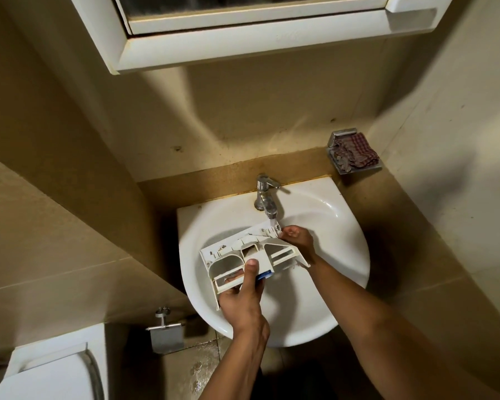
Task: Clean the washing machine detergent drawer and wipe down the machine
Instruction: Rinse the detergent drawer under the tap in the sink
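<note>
A white plastic detergent drawer [244, 251] with several compartments is held over the white sink [338, 249], its far end under the chrome tap [266, 197]. My left hand [244, 298] grips the drawer's near end, thumb lying on top beside a small blue part. My right hand [299, 238] holds the far right end, fingers curled at the corner below the spout. Whether water runs from the tap is too faint to tell.
A checked cloth [355, 153] lies in a metal soap dish on the right wall. A white mirror cabinet [243, 39] hangs overhead. A toilet cistern [49, 368] and a metal paper holder [166, 333] stand low on the left. The floor below looks wet.
</note>
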{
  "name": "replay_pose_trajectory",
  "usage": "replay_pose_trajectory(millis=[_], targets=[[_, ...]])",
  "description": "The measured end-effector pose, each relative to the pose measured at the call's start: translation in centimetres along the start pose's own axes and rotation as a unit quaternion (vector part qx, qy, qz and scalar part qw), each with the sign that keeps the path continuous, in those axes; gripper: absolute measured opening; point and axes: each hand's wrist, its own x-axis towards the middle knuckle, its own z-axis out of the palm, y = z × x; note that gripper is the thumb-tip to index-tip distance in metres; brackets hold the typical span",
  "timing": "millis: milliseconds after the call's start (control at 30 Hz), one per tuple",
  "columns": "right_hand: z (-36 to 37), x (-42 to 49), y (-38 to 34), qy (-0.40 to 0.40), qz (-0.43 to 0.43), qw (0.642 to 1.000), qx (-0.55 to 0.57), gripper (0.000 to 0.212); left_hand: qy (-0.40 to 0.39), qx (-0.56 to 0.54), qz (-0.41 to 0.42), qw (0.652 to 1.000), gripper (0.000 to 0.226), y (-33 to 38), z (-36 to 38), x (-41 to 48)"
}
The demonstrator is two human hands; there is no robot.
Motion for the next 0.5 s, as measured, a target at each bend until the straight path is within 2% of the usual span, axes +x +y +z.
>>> replay_pose_trajectory(millis=[100,167,200,267,333,400,500], targets=[[-0.8,-0.8,-0.3,-0.049,0.026,0.998,0.004,0.033,-0.021,0.028,-0.014,0.999,0.044,0.3,0.0,0.3],[-1.4,-1.6,-0.9,-0.070,0.051,0.996,0.003,0.024,-0.027,0.050,-0.025,0.998,0.044,0.6,-0.1,0.7],[-1.8,-1.8,-0.9,-0.071,0.072,0.995,0.008,0.014,-0.028,0.060,-0.033,0.997,0.043,0.8,-0.1,1.1],[-2.4,-1.9,-0.8,-0.059,0.103,0.993,0.016,0.018,-0.033,0.078,-0.048,0.995,0.040,1.3,0.0,1.6],[-2.9,-2.0,-0.5,-0.053,0.135,0.987,0.066,0.009,-0.041,0.092,-0.059,0.993,0.040,1.5,0.1,1.9],[-3.0,-1.9,0.0,-0.045,0.169,0.976,0.128,0.018,-0.048,0.103,-0.065,0.991,0.040,1.7,0.3,2.2],[-3.5,-2.1,0.9,-0.014,0.168,0.979,0.116,0.026,-0.077,0.115,-0.075,0.988,0.033,2.1,0.3,2.5]])
